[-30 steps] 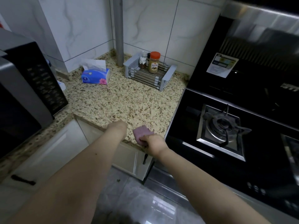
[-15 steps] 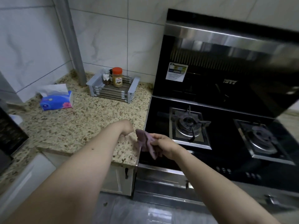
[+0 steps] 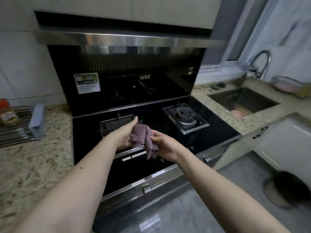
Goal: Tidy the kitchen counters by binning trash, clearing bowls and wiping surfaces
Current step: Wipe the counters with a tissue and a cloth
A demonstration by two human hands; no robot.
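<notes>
A crumpled purple cloth (image 3: 143, 137) hangs in the air over the front of the black glass stove (image 3: 217, 125). My right hand (image 3: 165, 145) pinches its right side between thumb and fingers. My left hand (image 3: 125, 132) is pressed against its left side with the fingers stretched forward; whether those fingers close on the cloth is hidden. The speckled granite counter (image 3: 33, 165) lies to the left of the stove and continues on the right around a steel sink (image 3: 242, 100).
A grey dish rack (image 3: 36, 121) with a brown jar (image 3: 7, 113) stands at the left edge. Right burner (image 3: 185, 118) is on the stove, faucet (image 3: 260, 64) and a pink container (image 3: 289, 84) by the sink. A dark round bin (image 3: 289, 189) stands on the floor at right.
My view has swung right from the left counter to the stove and sink. Both hands lifted the cloth off the counter edge and carried it right, over the stove.
</notes>
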